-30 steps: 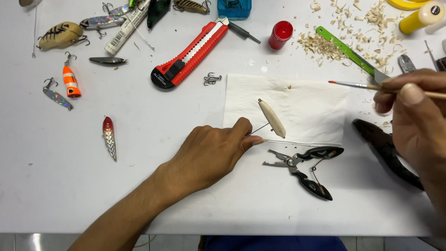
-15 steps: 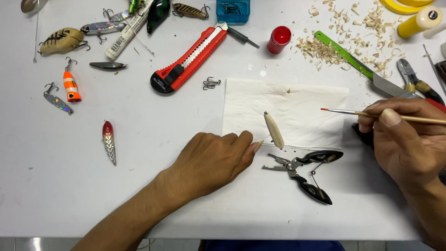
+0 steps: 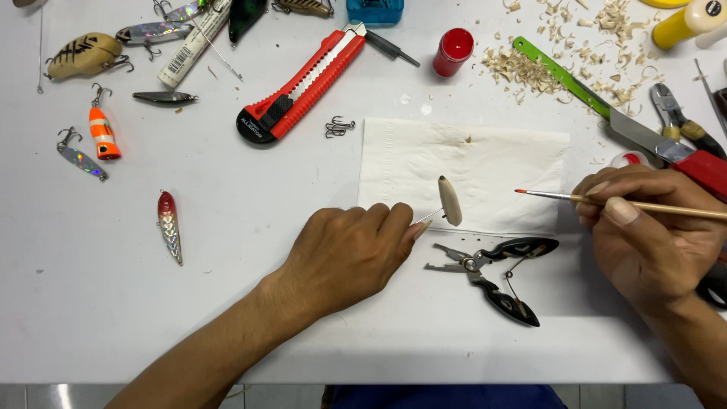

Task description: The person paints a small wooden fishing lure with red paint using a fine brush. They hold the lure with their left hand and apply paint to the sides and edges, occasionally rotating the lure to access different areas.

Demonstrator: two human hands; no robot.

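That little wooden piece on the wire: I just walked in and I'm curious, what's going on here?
A person's left hand pinches a thin wire carrying an unpainted wooden lure body over a white paper towel. The right hand holds a fine paintbrush with a red tip, pointed at the body but apart from it. Black pliers lie open just below.
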